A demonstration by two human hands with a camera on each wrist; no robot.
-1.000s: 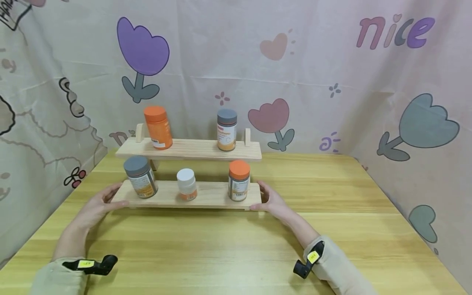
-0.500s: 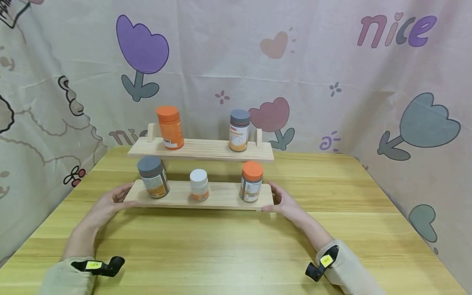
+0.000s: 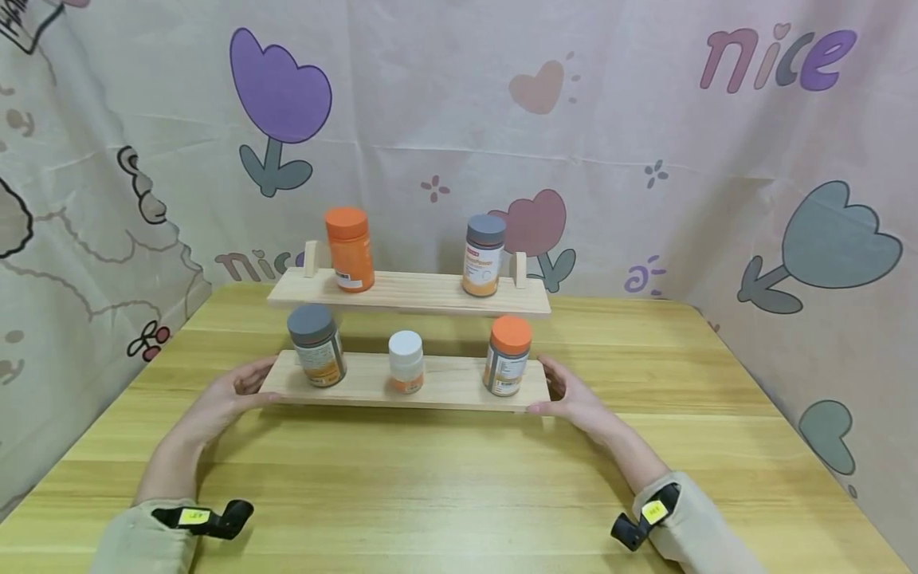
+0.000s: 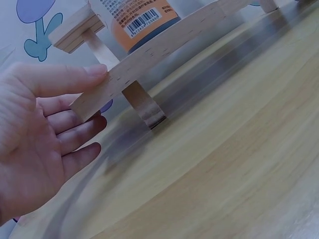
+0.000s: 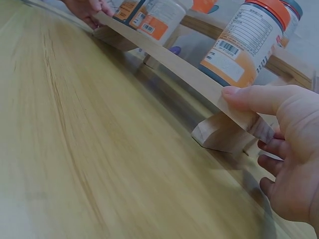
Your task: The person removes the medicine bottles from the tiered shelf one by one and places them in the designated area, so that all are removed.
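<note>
A two-tier wooden shelf [image 3: 448,383] stands on the table. My left hand [image 3: 224,405] grips the left end of its lower board, thumb [image 4: 75,79] along the front edge. The right hand [image 3: 577,406] holds the opposite end, its thumb [image 5: 254,98] likewise on the front edge. On the lower board are a grey-lidded jar [image 3: 319,351], a small white bottle [image 3: 406,363] and an orange-lidded jar [image 3: 508,359]. An orange bottle [image 3: 350,251] and another grey-lidded jar [image 3: 483,257] stand on the upper board [image 3: 423,292]. All are upright.
The wood-grain table [image 3: 402,478] extends in front of the shelf and to its right. Behind and at both sides hangs a patterned cloth [image 3: 402,104]. Black cameras are strapped over both sleeves, one being the left camera [image 3: 204,520].
The shelf has moved to the right across the table with its jars and bottles, both hands keeping hold of its ends. The containers keep their places on the boards.
</note>
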